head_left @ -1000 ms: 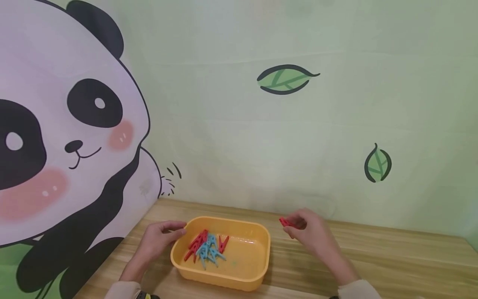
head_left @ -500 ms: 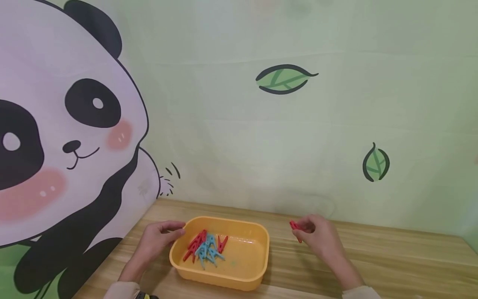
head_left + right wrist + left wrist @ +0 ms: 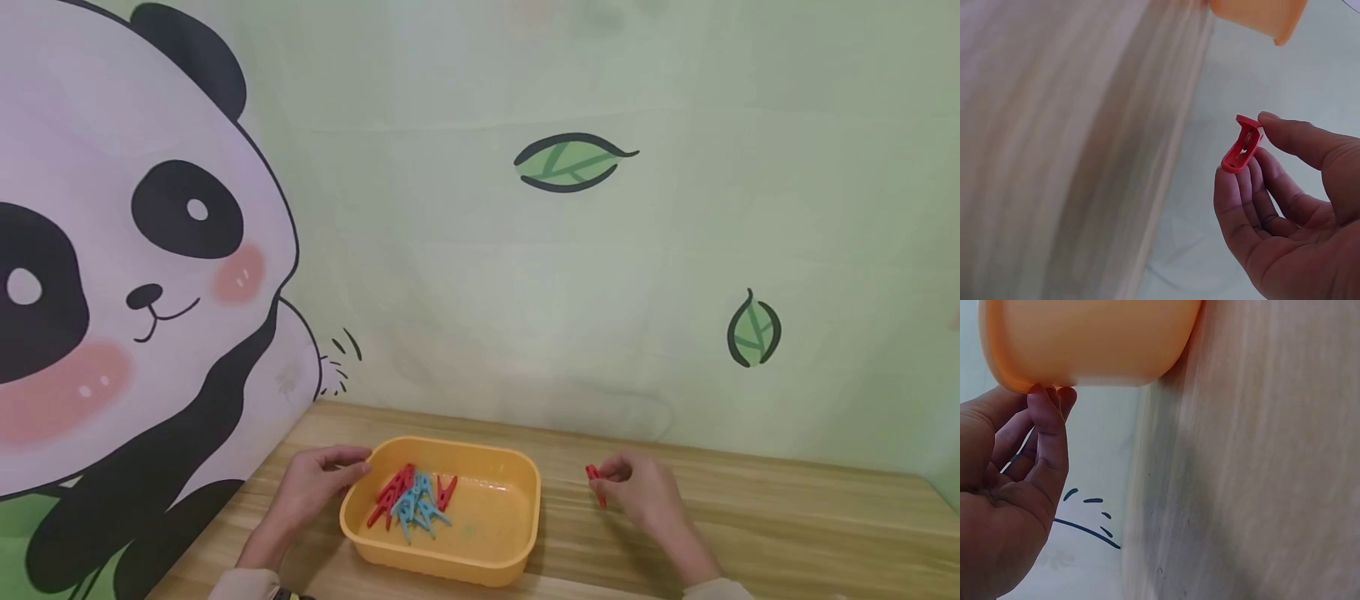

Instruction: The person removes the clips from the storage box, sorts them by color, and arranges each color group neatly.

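Red clothespin [image 3: 592, 473] is pinched in my right hand [image 3: 637, 490]; my left hand [image 3: 318, 479], fingers bent, holds the yellow basin [image 3: 435, 567] between them, red and blue clothespins [image 3: 408, 502] piled inside.

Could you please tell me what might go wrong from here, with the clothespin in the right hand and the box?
The red clothespin is pinched by the fingers of the right hand, outside the yellow box; if it slips, it would probably land on the table.
The left hand touches the box's rim, so a pull could shift it.
Inside, red and blue clothespins lie in a pile; lifting one might drag others.
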Demonstrator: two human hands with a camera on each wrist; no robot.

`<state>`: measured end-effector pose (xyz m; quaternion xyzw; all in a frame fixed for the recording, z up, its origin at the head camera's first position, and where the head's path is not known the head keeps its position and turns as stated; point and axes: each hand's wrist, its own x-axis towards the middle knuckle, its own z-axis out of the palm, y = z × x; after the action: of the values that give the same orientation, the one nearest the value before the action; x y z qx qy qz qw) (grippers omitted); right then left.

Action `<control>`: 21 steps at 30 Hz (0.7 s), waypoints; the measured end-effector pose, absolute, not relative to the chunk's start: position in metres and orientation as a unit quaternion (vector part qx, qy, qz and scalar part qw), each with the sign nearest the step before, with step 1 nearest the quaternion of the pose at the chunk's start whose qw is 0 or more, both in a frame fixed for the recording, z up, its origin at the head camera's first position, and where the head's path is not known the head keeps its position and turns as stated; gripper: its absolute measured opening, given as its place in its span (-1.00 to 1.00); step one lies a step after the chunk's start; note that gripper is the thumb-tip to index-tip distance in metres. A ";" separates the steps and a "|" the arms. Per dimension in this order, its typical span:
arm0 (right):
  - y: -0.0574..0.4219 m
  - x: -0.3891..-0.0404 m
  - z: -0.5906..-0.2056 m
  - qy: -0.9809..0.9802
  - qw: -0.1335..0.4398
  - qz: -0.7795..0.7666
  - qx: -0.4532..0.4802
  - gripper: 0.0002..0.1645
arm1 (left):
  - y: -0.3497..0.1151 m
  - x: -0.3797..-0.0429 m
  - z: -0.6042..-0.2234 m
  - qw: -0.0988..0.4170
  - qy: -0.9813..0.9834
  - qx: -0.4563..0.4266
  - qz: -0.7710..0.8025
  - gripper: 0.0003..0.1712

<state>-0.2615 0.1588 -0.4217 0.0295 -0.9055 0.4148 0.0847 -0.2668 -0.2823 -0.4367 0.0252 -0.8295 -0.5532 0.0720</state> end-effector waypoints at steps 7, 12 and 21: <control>0.164 -0.263 -0.433 -0.903 0.072 0.423 0.014 -0.81 | -0.281 -0.266 -0.436 0.071 -0.836 0.026 -0.544 -0.69; 0.166 -0.264 -0.434 -0.912 0.051 0.407 0.007 -0.81 | -0.282 -0.266 -0.436 0.070 -0.838 0.027 -0.541 -0.67; 0.167 -0.262 -0.437 -0.915 0.024 0.402 0.007 -0.77 | -0.281 -0.265 -0.435 0.069 -0.840 0.030 -0.537 -0.67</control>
<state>-0.2619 0.1665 -0.4369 0.0068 -0.9153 0.4021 0.0236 -0.2649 -0.2809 -0.4353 0.0299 -0.8402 -0.5371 0.0692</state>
